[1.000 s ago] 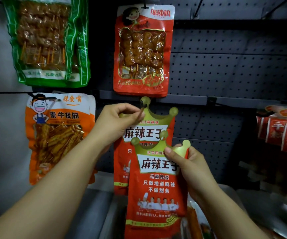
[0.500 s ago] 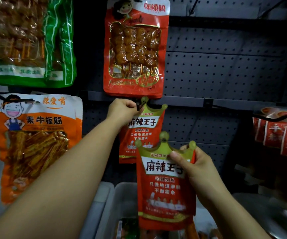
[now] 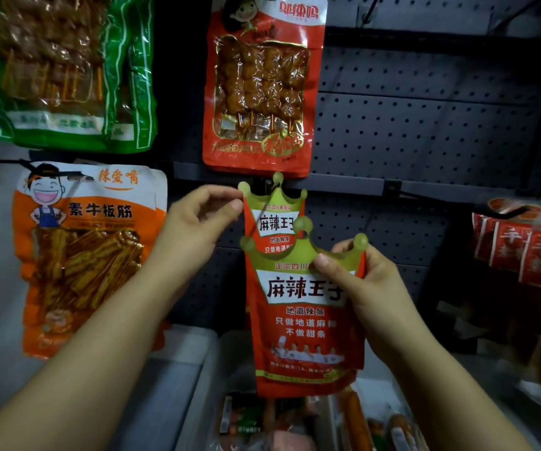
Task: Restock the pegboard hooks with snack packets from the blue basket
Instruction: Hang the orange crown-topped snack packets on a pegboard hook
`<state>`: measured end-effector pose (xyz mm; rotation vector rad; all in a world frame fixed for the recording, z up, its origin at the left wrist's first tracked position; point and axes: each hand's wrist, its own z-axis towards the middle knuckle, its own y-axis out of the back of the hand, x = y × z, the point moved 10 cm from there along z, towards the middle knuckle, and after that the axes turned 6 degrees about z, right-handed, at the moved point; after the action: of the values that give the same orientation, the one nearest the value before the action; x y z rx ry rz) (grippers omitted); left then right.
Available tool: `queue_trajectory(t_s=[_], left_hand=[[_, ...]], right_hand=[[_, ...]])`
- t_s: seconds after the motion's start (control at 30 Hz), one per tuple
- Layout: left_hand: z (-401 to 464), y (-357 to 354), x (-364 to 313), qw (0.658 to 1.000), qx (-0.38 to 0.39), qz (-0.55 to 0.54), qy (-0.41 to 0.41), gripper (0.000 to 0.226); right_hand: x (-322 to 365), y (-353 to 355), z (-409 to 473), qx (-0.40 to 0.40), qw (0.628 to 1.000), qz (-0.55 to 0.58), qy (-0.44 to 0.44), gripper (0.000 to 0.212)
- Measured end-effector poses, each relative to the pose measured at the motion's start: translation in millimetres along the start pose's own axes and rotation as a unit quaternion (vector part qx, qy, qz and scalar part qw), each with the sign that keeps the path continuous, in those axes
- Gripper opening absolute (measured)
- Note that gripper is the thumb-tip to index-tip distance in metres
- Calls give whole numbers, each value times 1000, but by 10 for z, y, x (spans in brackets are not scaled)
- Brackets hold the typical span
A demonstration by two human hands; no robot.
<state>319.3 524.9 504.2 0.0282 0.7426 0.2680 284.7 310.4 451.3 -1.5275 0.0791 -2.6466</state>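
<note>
The right hand (image 3: 370,288) is pinching a red crown-topped snack packet (image 3: 305,320) by its gold crown edge, thumb on the front and fingers curled behind, holding it upright in front of the dark perforated pegboard (image 3: 425,125). Behind and just above it, a second, matching red crown-topped packet (image 3: 270,219) is hanging on a hook. The left hand (image 3: 197,222) is sitting just beside that hanging packet's upper left corner, fingers loosely curled with fingertip and thumb close together; whether they are pinching the corner cannot be told. Below, the pale container (image 3: 204,369) is holding more packets, blurred. Hanging nearby are a red skewer packet (image 3: 262,86), a green skewer packet (image 3: 67,73) and an orange-and-white packet (image 3: 83,255).
</note>
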Motion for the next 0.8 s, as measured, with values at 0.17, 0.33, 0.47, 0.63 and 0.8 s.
queue_trajectory(t_s=[0.17, 0.33, 0.47, 0.63, 0.8], left_hand=[[-399, -153, -218, 991, 128, -37, -3, 25], [-468, 50, -599, 995, 77, -25, -64, 15], [-451, 195, -863, 995, 25, -43, -92, 7], [-333, 249, -977, 996, -7, -23, -88, 4], [-150, 115, -927, 998, 19, 6, -54, 10]], right_hand=[[165, -215, -51, 26, 999, 8, 40, 13], [327, -416, -135, 51, 995, 35, 76, 15], [513, -530, -198, 66, 990, 21, 120, 15], [629, -587, -219, 66, 989, 39, 125, 15], [574, -514, -164, 46, 993, 61, 89, 7]])
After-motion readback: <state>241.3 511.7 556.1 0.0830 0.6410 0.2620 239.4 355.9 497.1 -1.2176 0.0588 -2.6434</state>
